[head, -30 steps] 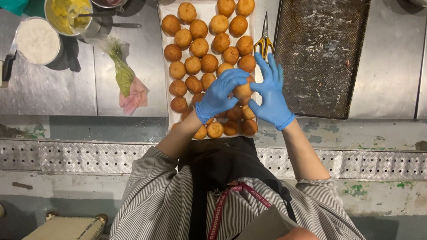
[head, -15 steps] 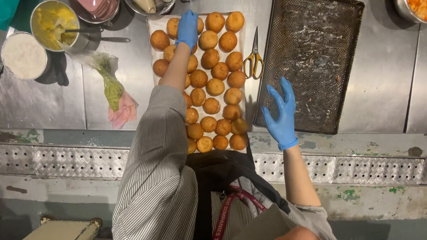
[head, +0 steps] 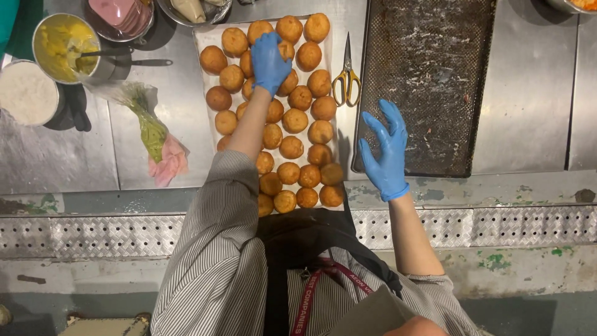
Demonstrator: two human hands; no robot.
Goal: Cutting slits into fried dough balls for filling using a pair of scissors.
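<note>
A white tray (head: 202, 37) on the steel counter holds several rows of golden-brown fried balls (head: 300, 98). My left hand (head: 268, 59), in a blue glove, reaches to the far part of the tray, its fingers curled down over one ball. The ball under it is mostly hidden. My right hand (head: 384, 146), also blue-gloved, hovers with fingers spread at the near left corner of a dark perforated baking tray (head: 435, 74). It holds nothing.
Yellow-handled scissors (head: 346, 78) lie between the two trays. At left are a piping bag with green filling (head: 149, 127), a pot of yellow mixture with a utensil (head: 62, 46), a bowl of white powder (head: 26, 93) and a container of pink slices (head: 121, 15).
Both hands were together over the near balls. My left hand then reached to the tray's far end and now sits slightly nearer. My right hand moved right to the dark tray.
</note>
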